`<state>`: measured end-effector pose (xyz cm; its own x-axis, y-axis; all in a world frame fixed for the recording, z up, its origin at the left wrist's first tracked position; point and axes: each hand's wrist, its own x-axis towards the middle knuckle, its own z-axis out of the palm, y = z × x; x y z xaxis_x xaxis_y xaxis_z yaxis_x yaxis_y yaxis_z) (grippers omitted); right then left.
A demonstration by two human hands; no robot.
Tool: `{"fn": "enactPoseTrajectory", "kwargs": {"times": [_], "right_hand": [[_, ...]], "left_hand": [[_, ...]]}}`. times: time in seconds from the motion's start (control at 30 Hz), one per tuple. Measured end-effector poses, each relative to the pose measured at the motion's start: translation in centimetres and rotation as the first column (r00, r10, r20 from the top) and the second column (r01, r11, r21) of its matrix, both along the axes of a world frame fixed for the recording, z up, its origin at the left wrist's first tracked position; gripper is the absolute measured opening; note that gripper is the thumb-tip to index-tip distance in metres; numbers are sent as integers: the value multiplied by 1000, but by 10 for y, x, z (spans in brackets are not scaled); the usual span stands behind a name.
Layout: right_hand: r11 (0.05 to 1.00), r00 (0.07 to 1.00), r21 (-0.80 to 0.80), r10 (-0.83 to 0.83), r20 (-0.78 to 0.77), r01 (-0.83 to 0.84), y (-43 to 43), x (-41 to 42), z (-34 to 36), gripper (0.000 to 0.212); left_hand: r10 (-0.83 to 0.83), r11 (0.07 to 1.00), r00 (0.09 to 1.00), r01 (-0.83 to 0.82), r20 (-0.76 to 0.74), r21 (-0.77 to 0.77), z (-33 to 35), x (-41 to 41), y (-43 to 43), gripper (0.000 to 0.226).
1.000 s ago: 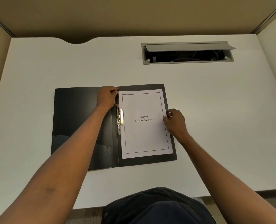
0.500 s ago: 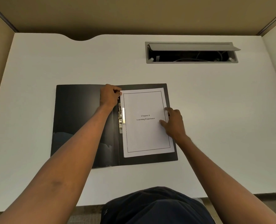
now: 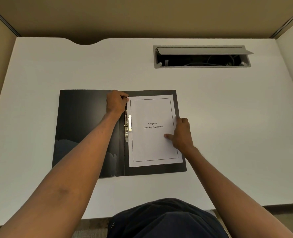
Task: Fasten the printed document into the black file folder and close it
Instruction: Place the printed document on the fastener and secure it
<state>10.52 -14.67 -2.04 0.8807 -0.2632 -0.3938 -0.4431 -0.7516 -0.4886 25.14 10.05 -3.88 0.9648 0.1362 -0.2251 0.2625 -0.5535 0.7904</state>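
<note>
The black file folder (image 3: 84,124) lies open flat on the white desk. On its right half rests the printed document (image 3: 152,143), titled "Chapter 6 Learning Experience". A metal clip (image 3: 127,126) runs along the spine beside the paper's left edge. My left hand (image 3: 116,102) is curled at the document's top left corner, fingers pinching the paper there. My right hand (image 3: 180,133) lies on the document's right edge, thumb pressed on the page and fingers over the edge.
The white desk (image 3: 228,117) stretches around the folder. A grey cable tray (image 3: 202,57) with its lid raised sits at the back right. Beige partition walls close in the back and both sides. My dark clothing shows at the bottom edge.
My right hand has slid from the paper's edge further onto the page, thumb now pressing flat. The left hand stays at the top left corner. The document sits slightly closer to the clip.
</note>
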Motion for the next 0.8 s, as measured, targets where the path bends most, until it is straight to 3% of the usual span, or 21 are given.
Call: {"fn": "enactPoseTrajectory", "kwargs": {"times": [0.7, 0.8], "right_hand": [[995, 998, -87, 55, -15, -56, 9, -7, -5, 91], [988, 996, -125, 85, -40, -89, 11, -4, -1, 90]], "left_hand": [[-21, 999, 1000, 21, 6, 27, 10, -4, 0, 24], [-21, 994, 1000, 22, -11, 109, 14, -8, 3, 12]]}}
